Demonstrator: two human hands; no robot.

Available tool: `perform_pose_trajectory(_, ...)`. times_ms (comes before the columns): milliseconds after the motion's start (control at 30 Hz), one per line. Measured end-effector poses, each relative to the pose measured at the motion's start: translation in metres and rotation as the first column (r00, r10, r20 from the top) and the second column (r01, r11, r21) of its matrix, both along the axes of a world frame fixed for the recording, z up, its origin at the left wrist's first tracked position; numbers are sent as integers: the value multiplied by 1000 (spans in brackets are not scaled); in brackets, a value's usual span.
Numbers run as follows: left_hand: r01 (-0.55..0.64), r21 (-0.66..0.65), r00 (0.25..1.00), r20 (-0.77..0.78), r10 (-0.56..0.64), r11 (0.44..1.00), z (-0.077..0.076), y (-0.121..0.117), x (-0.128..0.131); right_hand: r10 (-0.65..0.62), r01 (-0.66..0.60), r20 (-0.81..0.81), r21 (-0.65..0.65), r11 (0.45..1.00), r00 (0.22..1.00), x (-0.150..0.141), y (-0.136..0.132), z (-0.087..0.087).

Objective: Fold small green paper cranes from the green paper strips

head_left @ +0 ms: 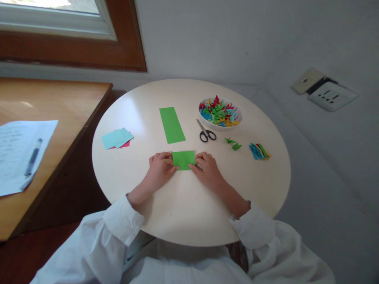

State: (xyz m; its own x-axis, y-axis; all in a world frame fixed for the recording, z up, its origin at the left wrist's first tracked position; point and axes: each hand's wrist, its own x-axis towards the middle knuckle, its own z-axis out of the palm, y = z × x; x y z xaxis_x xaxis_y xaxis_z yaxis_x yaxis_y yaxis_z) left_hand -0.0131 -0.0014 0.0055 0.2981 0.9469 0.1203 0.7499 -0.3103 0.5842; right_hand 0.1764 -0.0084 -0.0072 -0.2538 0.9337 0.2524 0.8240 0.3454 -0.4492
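Between my two hands is a small green piece of paper (184, 159), wider than it is deep, near the middle of the round white table. My left hand (161, 167) pinches its left edge, thumb at the lower left corner. My right hand (207, 167) grips the right edge the same way, thumb at the lower right corner. Just beyond lies a longer green paper strip (172, 125), flat on the table. Scissors (205, 132) with black handles rest closed to its right. Two small green folded paper pieces (233, 143) sit right of the scissors.
A white bowl (220, 127) full of colourful folded paper cranes stands at the back right. Folded paper strips (259, 151) lie at the right, light blue and red paper sheets (117, 138) at the left. A wooden desk (74, 98) holds printed papers (17, 157) and a pen (33, 157).
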Motion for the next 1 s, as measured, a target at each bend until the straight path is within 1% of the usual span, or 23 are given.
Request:
perform_pose_trajectory(300,2,24,1000,-13,-2,1000,-3,1,0,-15,15,37,1,1000,999,-1,0,1)
perform_pose_trajectory(567,-14,3,999,-51,14,1000,2,-2,4,-14,12,83,35,999,996,-2,-1,1)
perform_pose_trajectory(833,23,64,996,-89,-17,998,-6,-2,4,-24,22,124,21,1000,992,-4,-1,3)
perform_pose_trajectory(1000,36,89,994,-108,-27,995,-7,-3,4,-17,12,144,34,999,989,-4,-1,2)
